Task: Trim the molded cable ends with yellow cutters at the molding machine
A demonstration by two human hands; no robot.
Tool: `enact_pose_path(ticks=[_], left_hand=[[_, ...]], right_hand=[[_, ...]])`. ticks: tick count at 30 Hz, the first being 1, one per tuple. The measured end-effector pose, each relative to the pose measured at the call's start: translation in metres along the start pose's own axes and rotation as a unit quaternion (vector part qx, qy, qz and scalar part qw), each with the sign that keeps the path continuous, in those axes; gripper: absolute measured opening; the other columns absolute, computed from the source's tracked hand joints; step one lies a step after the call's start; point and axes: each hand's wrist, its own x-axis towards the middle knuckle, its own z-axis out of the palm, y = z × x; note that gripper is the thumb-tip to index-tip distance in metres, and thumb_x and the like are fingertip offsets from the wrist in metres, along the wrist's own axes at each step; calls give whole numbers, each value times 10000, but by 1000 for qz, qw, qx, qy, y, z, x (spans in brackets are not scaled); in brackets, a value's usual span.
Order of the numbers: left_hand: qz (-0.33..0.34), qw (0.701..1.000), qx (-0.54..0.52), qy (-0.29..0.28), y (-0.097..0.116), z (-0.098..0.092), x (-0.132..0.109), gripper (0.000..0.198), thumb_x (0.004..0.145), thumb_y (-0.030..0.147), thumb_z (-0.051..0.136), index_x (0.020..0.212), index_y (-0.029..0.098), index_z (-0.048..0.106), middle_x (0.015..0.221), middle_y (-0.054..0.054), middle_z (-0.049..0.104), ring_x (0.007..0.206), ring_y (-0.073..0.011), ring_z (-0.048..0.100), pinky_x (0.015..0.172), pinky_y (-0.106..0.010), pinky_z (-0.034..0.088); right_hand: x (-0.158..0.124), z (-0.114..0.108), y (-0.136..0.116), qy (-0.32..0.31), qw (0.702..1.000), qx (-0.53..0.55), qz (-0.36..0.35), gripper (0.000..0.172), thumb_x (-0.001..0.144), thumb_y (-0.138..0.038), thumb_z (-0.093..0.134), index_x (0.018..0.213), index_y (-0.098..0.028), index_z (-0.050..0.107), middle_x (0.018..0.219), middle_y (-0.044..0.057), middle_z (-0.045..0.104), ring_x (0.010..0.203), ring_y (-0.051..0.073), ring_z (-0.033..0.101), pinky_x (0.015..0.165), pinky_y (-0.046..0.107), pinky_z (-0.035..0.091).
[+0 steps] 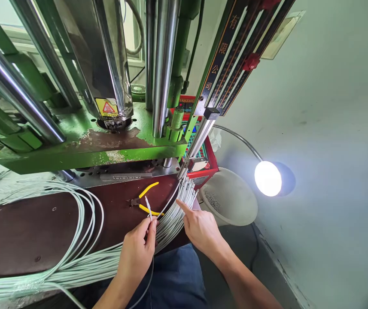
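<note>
My left hand (138,244) pinches a thin cable near its end, between thumb and index finger. The pale moulded cable end (148,207) points up out of the grip. My right hand (203,229) has its index finger stretched toward the cable ends (188,191) of a bundle, the other fingers curled in. Whether that fingertip touches a cable I cannot tell. The grey-white cable bundle (171,225) passes beneath both hands. Just behind my left hand lie yellow-handled cutting pliers (148,189), jaws to the left, handles spread apart.
A green press (138,150) with steel columns stands ahead over the brown table (19,236). Coiled cables (82,210) lie at left. A red control box (209,161), a white bucket (235,193) with scraps and a lit lamp (268,178) are at right.
</note>
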Motion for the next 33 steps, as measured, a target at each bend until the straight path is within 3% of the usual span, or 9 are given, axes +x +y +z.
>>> enact_pose_path(ticks=[4, 8, 11, 14, 20, 25, 29, 31, 33], left_hand=[[16, 1000, -11, 1, 0, 1, 0, 355, 955, 411, 411, 918, 205, 697, 879, -103, 790, 773, -230, 749, 734, -276, 550], [11, 999, -37, 6, -2, 2, 0, 349, 955, 400, 424, 913, 205, 710, 853, -90, 778, 774, -234, 734, 729, -298, 539], [-30, 995, -90, -15, 0, -2, -2, 339, 938, 419, 468, 945, 191, 720, 758, -55, 751, 625, -201, 681, 648, -288, 515], [-84, 977, -190, -52, 5, -11, -6, 353, 913, 453, 520, 992, 172, 719, 766, -46, 749, 545, -167, 618, 574, -270, 484], [-142, 899, -403, -99, 10, -30, -19, 368, 897, 477, 575, 925, 138, 717, 652, -40, 722, 487, -132, 582, 565, -257, 464], [-137, 860, -483, -94, 7, -32, -31, 473, 880, 567, 569, 961, 128, 725, 575, -31, 688, 418, -123, 552, 454, -240, 415], [-152, 885, -430, -96, 10, -29, -36, 555, 835, 652, 574, 758, 127, 736, 538, -32, 654, 365, -103, 513, 395, -222, 367], [-156, 903, -388, -103, 13, -29, -37, 615, 801, 704, 569, 625, 129, 699, 527, -40, 639, 349, -97, 495, 382, -222, 351], [-170, 914, -352, -111, 16, -30, -37, 644, 781, 749, 544, 643, 137, 691, 501, -26, 614, 331, -88, 446, 367, -219, 307]], right_hand=[[4, -4, -1, -30, 996, 2, -83, 521, 923, -191, 408, 1430, -245, 514, 780, 72, 765, 657, 211, 708, 571, 261, 404], [9, -9, 1, -18, 999, -29, -11, 465, 926, -191, 435, 1370, -226, 569, 742, 64, 753, 676, 208, 712, 599, 254, 432], [17, -12, -8, 46, 998, 38, -28, 396, 964, -210, 402, 1293, -214, 623, 921, 72, 768, 807, 185, 717, 720, 255, 486], [36, -10, -25, 96, 983, 82, -131, 392, 976, -321, 455, 1320, -200, 599, 1182, 100, 708, 1033, 222, 662, 900, 326, 502], [80, 14, -45, 86, 971, 21, -223, 877, 795, -637, 658, 1460, -113, 432, 1488, 219, 435, 1403, 380, 337, 1129, 563, 308], [94, 24, -50, 124, 965, 8, -231, 516, 939, -435, 542, 1362, -138, 545, 1264, 210, 585, 1219, 334, 496, 1050, 555, 368], [93, 14, -56, 175, 952, 129, -217, 372, 1005, -391, 400, 1188, -149, 616, 1058, 145, 630, 1043, 264, 565, 967, 467, 443], [83, 3, -57, 202, 910, 312, -183, 370, 1023, -433, 325, 1087, -176, 583, 939, 86, 621, 897, 209, 593, 851, 387, 494], [64, -9, -57, 164, 821, 523, -161, 322, 1007, -489, 368, 1026, -205, 519, 821, 17, 586, 715, 156, 591, 702, 320, 506]])
